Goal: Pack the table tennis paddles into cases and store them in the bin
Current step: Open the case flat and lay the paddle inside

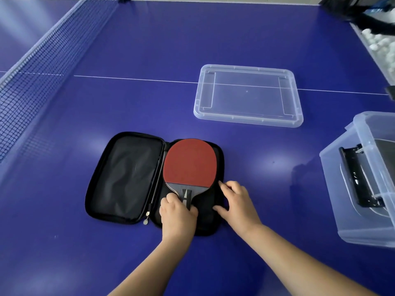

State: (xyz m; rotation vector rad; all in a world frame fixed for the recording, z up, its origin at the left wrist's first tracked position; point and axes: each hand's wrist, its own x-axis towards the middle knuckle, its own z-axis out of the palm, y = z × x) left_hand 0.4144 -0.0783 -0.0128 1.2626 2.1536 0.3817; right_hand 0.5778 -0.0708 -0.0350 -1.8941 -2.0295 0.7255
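A red-faced paddle [189, 162] lies flat in the right half of an open black case [128, 178], near the front middle of the blue table [149, 50]. Its long axis runs roughly away from the person: the round blade points to the far side, the handle points back toward the person. The case is spread open like a book, its long sides parallel to the paddle; the left half shows bare dark lining, and a zipper pull [146, 217] hangs at the near end of the spine.

The left hand [177, 214] curls its fingers round the paddle's handle, thumb up against the neck of the blade. The right hand [237, 202] rests on the case's right edge just beside the blade, fingers loosely spread and lightly bent, pressing on the fabric rather than clasping anything.

Beyond the case, to the right, a clear plastic lid [248, 96] lies upside down across the white centre line. At the right edge stands a clear bin [350, 189] with a black case [359, 178] already inside. The net [32, 67] runs along the left. In the far right corner a tray of white balls [380, 43] is partly visible.
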